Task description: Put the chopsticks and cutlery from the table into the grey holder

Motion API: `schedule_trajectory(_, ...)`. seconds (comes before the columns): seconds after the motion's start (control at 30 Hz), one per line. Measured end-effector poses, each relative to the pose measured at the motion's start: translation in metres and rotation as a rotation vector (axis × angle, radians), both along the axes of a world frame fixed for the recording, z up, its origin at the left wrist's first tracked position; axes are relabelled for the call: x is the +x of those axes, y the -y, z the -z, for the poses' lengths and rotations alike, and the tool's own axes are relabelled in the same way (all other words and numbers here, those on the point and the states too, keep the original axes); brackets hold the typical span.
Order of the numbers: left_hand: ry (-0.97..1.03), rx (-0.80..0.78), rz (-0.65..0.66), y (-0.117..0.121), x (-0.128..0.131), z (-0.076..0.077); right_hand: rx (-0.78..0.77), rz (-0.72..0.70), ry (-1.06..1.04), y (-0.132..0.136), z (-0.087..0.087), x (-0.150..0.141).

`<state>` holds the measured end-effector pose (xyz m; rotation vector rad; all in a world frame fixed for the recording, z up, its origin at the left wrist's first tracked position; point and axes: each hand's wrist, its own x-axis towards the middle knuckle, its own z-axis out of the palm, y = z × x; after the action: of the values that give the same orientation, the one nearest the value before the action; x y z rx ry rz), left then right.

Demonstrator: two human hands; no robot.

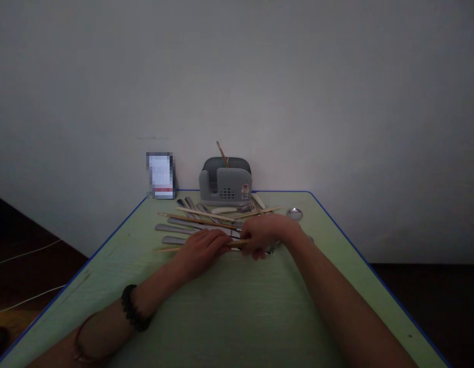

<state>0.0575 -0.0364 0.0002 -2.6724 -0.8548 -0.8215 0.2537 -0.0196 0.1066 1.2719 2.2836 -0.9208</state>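
Note:
Both of my hands are over a heap of cutlery on the table. My right hand [263, 232] has its fingers closed around the right end of a wooden chopstick [237, 244]. Palm down, my left hand [206, 250] curls over the middle of that chopstick; its thumb is hidden. Around them lie several metal knives [171, 228], a brown chopstick [183, 219], pale chopsticks [206, 213] and a fork [246, 208]. To the right of my right hand is a spoon [294, 213]. My hands cover part of the heap.
A grey cutlery holder [232, 186] stands against the wall with a chopstick [222, 154] leaning upright in it. A phone [161, 176] is propped at the back left. Blue edging [344, 230] borders the green table [237, 317].

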Motion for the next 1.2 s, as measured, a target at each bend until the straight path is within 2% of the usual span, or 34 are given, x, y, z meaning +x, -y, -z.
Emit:
schedule_trajectory(0.07,0.07,0.047,-0.016,-0.002,-0.001,-0.003,0.028,-0.005,-0.086,-0.005,-0.004,0.009)
schedule_trajectory(0.13,0.092,0.055,-0.062,-0.004,-0.002,-0.003,0.155,-0.011,-0.124,-0.011,-0.007,0.023)
schedule_trajectory(0.27,0.03,-0.052,-0.205,-0.009,-0.003,0.001,0.243,0.107,-0.162,-0.022,-0.008,0.055)
schedule_trajectory(0.37,-0.012,-0.15,-0.231,-0.012,-0.005,0.005,0.252,0.21,-0.2,-0.027,-0.005,0.072)
schedule_trajectory(0.5,-0.017,-0.234,-0.216,-0.011,-0.006,0.008,0.309,0.239,-0.212,-0.031,-0.004,0.082)
schedule_trajectory(0.67,0.099,-0.318,-0.286,-0.012,-0.006,0.01,0.331,0.248,-0.313,-0.026,-0.015,0.087)
schedule_trajectory(0.8,0.236,-0.368,-0.237,-0.019,-0.009,0.009,0.274,0.207,-0.445,-0.012,-0.03,0.083)
schedule_trajectory(0.93,0.407,-0.453,-0.225,-0.022,-0.011,0.004,0.311,0.237,-0.514,-0.006,-0.038,0.08)
schedule_trajectory(1.03,0.576,-0.563,-0.256,-0.022,-0.012,0.0,0.332,0.27,-0.524,-0.011,-0.033,0.089)
schedule_trajectory(1.13,0.679,-0.674,-0.195,-0.02,-0.011,-0.001,0.349,0.284,-0.458,-0.019,-0.024,0.101)
schedule_trajectory(1.2,0.681,-0.719,-0.147,-0.017,-0.01,-0.002,0.379,0.27,-0.399,-0.023,-0.019,0.104)
